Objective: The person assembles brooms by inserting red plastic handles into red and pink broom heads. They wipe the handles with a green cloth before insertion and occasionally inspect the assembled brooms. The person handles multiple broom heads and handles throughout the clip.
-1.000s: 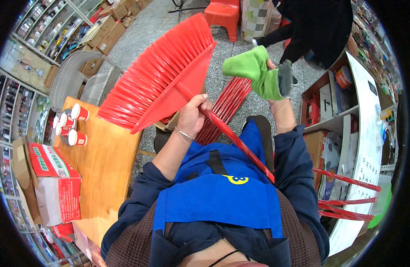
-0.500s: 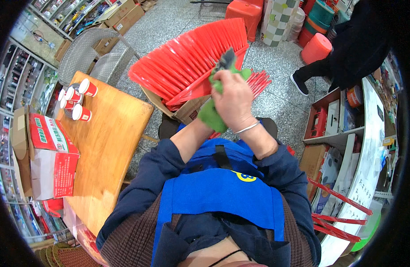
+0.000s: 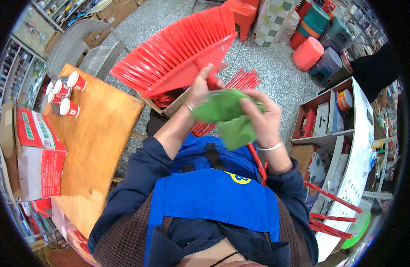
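Head view showed the left hand (image 3: 201, 86) closed around the neck of a red broom head (image 3: 178, 55), holding it raised in front of the chest with the bristles fanned up and to the left. Its red handle (image 3: 257, 161) ran down past the blue apron (image 3: 214, 200). The right hand (image 3: 263, 119) pinched a green cloth (image 3: 227, 116) against the handle just below the head. A wooden table (image 3: 98, 138) stood to the left with red-and-white cups (image 3: 64, 94) and a red-and-white carton (image 3: 35, 155)
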`<state>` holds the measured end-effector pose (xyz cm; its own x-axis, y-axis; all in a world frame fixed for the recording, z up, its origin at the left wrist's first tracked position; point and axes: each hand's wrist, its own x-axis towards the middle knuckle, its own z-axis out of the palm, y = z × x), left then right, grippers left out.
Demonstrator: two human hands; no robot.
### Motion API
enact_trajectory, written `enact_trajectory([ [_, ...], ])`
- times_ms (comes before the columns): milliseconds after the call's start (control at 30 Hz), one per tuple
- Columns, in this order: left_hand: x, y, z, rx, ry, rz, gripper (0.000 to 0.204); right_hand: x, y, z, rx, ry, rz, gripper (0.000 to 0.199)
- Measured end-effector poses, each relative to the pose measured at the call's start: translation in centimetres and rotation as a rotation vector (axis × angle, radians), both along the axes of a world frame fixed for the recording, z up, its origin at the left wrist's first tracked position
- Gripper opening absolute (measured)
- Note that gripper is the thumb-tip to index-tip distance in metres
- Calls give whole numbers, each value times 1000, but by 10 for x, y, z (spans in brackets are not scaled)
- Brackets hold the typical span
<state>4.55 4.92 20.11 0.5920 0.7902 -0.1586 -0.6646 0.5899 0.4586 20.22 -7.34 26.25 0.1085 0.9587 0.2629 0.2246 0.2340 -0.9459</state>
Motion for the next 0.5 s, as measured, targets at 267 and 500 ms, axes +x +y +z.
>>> enact_trajectory([
  [267, -34, 28, 36, 245, -9, 339, 64, 79, -64, -85, -399, -576, -372, 33],
  [500, -33, 18, 58, 211, -96, 394, 44, 28, -94, -127, -144, -950, -328, 48],
])
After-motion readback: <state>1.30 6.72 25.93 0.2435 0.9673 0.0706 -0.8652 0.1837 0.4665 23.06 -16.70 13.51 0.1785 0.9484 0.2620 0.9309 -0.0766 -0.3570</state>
